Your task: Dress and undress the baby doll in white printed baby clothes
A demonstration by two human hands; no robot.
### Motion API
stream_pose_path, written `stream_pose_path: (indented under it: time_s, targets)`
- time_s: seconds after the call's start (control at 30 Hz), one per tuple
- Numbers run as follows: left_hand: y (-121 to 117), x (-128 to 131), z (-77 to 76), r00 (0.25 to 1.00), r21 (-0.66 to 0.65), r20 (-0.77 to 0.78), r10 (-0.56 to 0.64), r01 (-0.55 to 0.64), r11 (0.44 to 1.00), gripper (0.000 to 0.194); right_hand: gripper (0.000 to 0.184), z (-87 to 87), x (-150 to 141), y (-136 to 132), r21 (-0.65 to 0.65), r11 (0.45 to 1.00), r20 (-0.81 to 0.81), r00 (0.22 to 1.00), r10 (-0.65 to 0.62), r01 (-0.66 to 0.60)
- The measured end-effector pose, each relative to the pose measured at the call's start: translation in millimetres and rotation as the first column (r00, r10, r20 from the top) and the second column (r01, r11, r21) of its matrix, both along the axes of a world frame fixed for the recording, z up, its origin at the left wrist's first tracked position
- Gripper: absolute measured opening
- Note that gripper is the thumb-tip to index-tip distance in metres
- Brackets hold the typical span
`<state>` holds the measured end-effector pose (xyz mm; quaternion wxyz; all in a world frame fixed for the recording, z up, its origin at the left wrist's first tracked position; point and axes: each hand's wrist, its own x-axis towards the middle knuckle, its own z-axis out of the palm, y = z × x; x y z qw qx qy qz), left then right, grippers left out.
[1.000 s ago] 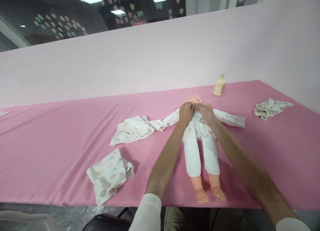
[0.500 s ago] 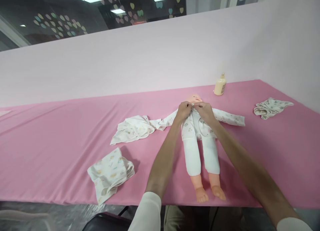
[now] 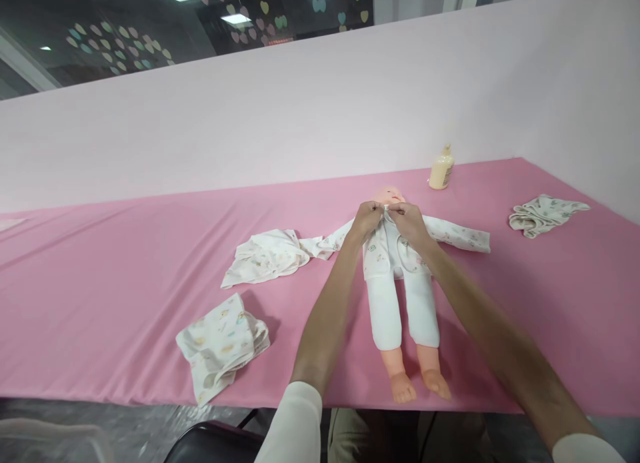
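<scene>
A baby doll (image 3: 394,376) lies on its back with its feet toward me, its legs in white cloth. It wears a white printed baby jacket (image 3: 379,257), whose front hangs apart below the neck. At the collar, just under the doll's chin, my left hand (image 3: 369,217) pinches one edge of the jacket. Close beside it my right hand (image 3: 407,221) pinches the other edge. The fingertips nearly meet, and whatever fastener may be between them is too small to make out. One jacket sleeve stretches out to the right.
A pink cloth (image 3: 125,303) covers the table. Crumpled printed cloth (image 3: 267,256) lies left of the doll, and a folded printed cloth (image 3: 223,346) nearer the front edge. Behind stands a cream pump bottle (image 3: 442,168). Another printed cloth (image 3: 545,215) rests at right.
Both hands stay pinched at the doll's collar with hardly any movement. The whole view has shifted very slightly.
</scene>
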<state>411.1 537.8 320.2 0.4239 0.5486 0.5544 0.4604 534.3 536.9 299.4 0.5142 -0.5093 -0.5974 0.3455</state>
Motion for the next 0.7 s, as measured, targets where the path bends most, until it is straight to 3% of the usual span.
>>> stream_pose_path:
  time_s: [0.2, 0.43, 0.57, 0.63, 0.7]
  targets:
    - [-1.2, 1.2, 2.7, 0.997, -0.051, 0.072, -0.042, 0.046, 0.998, 0.013, 0.021, 3.2, 1.7, -0.5, -0.099, 0.995, -0.147, 0.989, 0.018, -0.033]
    - [-5.4, -1.9, 6.9, 0.996, -0.007, -0.069, -0.062, 0.062, 0.998, 0.009, 0.017, 10.2, 8.7, -0.9, -0.152, 0.988, -0.211, 0.977, 0.009, -0.042]
    - [-18.5, -9.0, 17.3, 0.941, -0.062, -0.301, -0.156, 0.144, 0.988, 0.007, 0.015, 22.9, 20.0, -11.6, -0.124, 0.992, 0.165, 0.986, 0.011, 0.01]
    - [-25.6, -10.2, 20.7, 0.851, -0.029, -0.509, -0.129, 0.132, 0.991, 0.021, 0.017, 29.1, 23.0, -18.9, -0.104, 0.994, 0.417, 0.908, 0.036, 0.008]
    - [-32.5, -8.4, 21.4, 0.738, 0.014, -0.673, -0.059, 0.092, 0.996, 0.029, 0.011, 33.0, 23.3, -24.6, -0.101, 0.995, 0.629, 0.776, 0.047, 0.022]
